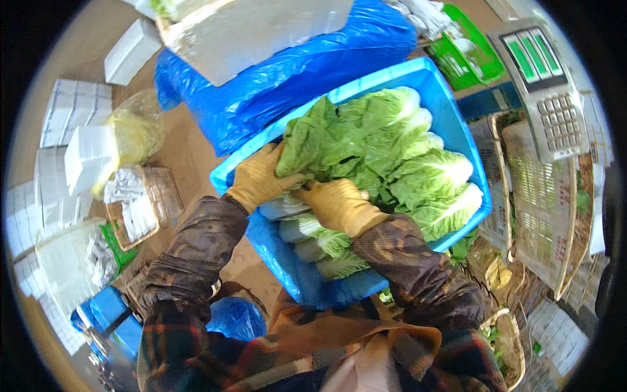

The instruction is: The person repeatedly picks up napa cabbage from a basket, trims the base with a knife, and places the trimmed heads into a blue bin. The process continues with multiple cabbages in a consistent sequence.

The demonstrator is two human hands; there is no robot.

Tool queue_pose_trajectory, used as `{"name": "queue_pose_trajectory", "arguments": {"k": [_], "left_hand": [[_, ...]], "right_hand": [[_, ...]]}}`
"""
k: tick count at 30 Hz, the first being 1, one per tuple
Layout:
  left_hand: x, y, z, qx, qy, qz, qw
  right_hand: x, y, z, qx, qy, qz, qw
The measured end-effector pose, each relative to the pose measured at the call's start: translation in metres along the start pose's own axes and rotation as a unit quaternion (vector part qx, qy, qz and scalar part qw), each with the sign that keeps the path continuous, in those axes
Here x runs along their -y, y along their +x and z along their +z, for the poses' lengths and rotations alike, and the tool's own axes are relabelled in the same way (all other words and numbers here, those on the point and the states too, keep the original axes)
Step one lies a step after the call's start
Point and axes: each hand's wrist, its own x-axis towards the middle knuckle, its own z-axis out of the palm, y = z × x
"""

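A blue plastic crate (267, 274) stands before me with several heads of napa cabbage (431, 171), their pale stem ends mostly towards the right. My left hand (262, 176), in a yellow glove, grips a green leafy cabbage head (306, 134) at the crate's left side, its thumb along the lower edge. Close beside it, my gloved right hand (340, 206) is curled at the base of the same head, with a small dark item at its fingertips that I cannot make out. More cabbages (338, 245) lie lower in the crate, under and beside my right wrist.
Blue plastic sheeting (294, 73) lies beyond the crate. A digital scale display with a keypad (548, 88) stands at the upper right, above plastic crates (539, 196). White foam boxes (73, 112) are stacked at the left, near a tan basket (159, 215) of white bundles.
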Motion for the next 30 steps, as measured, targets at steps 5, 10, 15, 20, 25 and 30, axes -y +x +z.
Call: {"name": "queue_pose_trajectory", "arguments": {"k": [5, 10, 15, 20, 25, 30], "left_hand": [[0.004, 0.035, 0.035, 0.102, -0.118, -0.057, 0.986], [0.068, -0.012, 0.052, 0.141, -0.209, -0.022, 0.967], [-0.013, -0.081, -0.036, 0.301, 0.086, -0.125, 0.942], [-0.011, -0.027, 0.013, 0.392, 0.147, -0.022, 0.908], [-0.234, 0.016, 0.015, 0.491, 0.302, 0.14, 0.805], [-0.566, -0.017, 0.078, 0.517, 0.202, 0.442, 0.705]], "right_hand": [[-0.008, -0.008, 0.038, -0.171, 0.05, 0.053, 0.983], [0.071, -0.109, 0.041, -0.433, 0.127, 0.018, 0.892], [0.091, -0.296, 0.093, -0.388, 0.245, 0.125, 0.88], [0.108, -0.435, 0.202, -0.404, 0.388, 0.366, 0.743], [0.156, -0.533, 0.323, -0.548, 0.415, 0.5, 0.527], [0.201, -0.629, 0.373, -0.556, 0.548, 0.571, 0.254]]}}
